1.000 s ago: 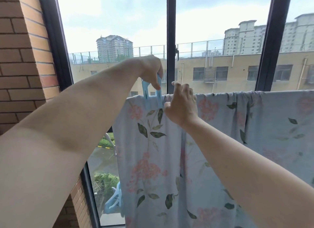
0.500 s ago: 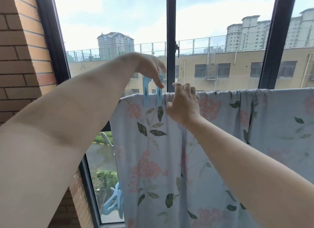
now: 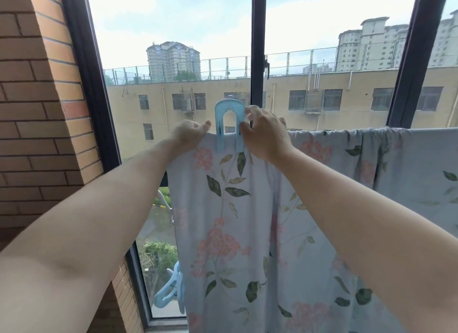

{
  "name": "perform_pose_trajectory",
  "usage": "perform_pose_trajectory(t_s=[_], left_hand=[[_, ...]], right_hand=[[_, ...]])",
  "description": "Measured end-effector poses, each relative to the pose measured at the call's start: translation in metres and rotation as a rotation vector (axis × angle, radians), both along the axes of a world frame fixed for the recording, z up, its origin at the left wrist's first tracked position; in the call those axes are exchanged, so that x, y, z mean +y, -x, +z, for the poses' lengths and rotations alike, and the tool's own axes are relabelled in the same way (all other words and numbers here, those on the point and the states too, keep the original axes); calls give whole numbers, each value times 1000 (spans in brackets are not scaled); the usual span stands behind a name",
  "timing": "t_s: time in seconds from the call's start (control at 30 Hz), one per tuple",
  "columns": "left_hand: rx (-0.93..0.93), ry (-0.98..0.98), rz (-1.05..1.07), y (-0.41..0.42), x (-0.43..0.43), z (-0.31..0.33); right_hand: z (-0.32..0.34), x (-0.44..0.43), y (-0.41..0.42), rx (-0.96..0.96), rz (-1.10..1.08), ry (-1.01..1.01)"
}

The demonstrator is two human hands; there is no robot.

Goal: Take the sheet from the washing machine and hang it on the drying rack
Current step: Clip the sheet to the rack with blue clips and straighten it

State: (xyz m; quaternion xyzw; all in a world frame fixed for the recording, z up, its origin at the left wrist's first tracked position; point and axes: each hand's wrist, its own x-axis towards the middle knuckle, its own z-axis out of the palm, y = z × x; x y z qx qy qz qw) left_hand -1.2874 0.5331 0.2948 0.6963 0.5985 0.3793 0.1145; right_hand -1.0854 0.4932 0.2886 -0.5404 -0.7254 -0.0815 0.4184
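The pale blue sheet (image 3: 247, 221) with pink flowers and green leaves hangs over a bar in front of the window; the bar itself is hidden under the cloth. A large light-blue clip (image 3: 229, 124) stands upright astride the sheet's top edge near its left end. My left hand (image 3: 189, 134) pinches the top edge of the sheet just left of the clip. My right hand (image 3: 262, 132) is on the sheet's top edge at the clip's right leg, fingers curled against it.
A brick wall (image 3: 37, 109) rises on the left. Dark window frames (image 3: 257, 47) stand behind the sheet. More light-blue clips (image 3: 171, 290) hang low at the sheet's left edge, near the window sill.
My left hand let go of the clip's top and dropped to the sheet's edge left of it. The clip now stands on the edge alone. My right hand shifted up against the clip.
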Motion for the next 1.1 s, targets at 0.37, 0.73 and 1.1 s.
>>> perform_pose_trajectory(t_s=[0.37,0.73,1.1], left_hand=[[-30,-51,27,9,5,-15],[-74,-61,42,3,9,-15],[-401,19,-44,6,-5,-22]], right_hand=[[-17,13,-24,-17,-199,6],[-21,24,17,-117,-124,-1],[-30,25,-24,-188,-101,4]])
